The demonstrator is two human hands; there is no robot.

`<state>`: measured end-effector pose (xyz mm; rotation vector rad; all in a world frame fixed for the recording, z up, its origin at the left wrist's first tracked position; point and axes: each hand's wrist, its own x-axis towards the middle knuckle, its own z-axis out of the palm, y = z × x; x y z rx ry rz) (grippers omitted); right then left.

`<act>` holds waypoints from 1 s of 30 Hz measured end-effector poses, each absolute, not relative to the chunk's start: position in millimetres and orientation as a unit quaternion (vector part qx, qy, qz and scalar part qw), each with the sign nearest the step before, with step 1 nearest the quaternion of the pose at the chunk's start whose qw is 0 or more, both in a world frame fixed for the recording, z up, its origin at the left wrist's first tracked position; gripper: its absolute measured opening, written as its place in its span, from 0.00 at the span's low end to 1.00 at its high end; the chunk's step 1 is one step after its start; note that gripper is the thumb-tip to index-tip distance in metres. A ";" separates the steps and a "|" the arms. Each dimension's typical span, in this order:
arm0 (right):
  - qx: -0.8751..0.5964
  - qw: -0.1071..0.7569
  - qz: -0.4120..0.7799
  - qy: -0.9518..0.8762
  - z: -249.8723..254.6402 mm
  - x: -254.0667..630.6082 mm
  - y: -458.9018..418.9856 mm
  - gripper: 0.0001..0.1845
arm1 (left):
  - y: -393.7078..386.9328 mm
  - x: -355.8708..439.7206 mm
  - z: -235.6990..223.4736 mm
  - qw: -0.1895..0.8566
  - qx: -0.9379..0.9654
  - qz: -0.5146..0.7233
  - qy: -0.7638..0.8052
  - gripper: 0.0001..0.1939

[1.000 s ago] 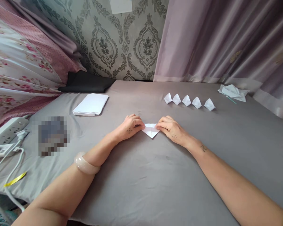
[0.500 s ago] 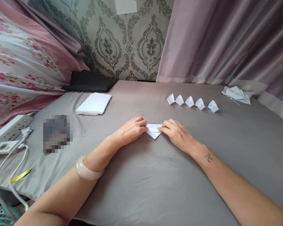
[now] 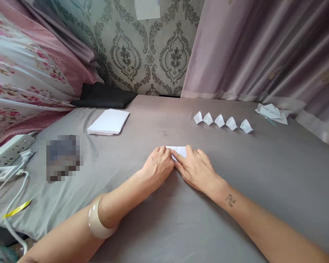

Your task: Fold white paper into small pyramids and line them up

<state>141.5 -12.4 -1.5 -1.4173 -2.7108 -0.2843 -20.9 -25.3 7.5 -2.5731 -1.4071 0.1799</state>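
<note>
gray cloth spreads underneath. a paper stack lies beyond and left of the left grip. that grip curls over one end of the folded paper; the right grip lays a finger across it. i can't tell if either pinches. past the right grip stand five paper shapes.

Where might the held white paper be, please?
Just right of head view centre, the folded white paper lies partly under the left hand and right hand.

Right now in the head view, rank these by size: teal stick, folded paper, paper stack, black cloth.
1. Black cloth
2. Paper stack
3. Folded paper, partly hidden by fingers
4. Teal stick
</note>
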 end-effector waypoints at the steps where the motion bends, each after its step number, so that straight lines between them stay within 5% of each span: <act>1: -0.467 0.025 -0.088 -0.880 -1.9 138.7 -13.9 0.25 | -25.7 -20.4 7.4 0.099 -0.871 0.059 -0.477 0.06; 13: -0.527 0.059 -0.030 -0.847 4.5 160.6 -13.1 0.23 | -14.3 -33.4 12.1 0.007 -0.857 -0.019 -0.515 0.14; 15: -0.540 0.083 -0.007 -0.837 1.5 164.6 -6.2 0.23 | -5.8 -36.0 5.9 -0.034 -0.835 -0.062 -0.546 0.20; 19: -0.568 0.164 0.071 -0.804 -9.5 170.0 11.6 0.15 | 14.8 -42.4 -9.6 -0.152 -0.782 -0.181 -0.576 0.13; 23: -0.555 0.237 0.157 -0.782 -20.7 173.8 23.6 0.07 | 25.1 -44.7 -15.4 -0.229 -0.742 -0.221 -0.590 0.20; 30: -0.487 0.235 0.234 -0.808 -19.3 174.6 22.7 0.22 | 24.6 -44.2 -10.9 -0.321 -0.720 -0.222 -0.574 0.13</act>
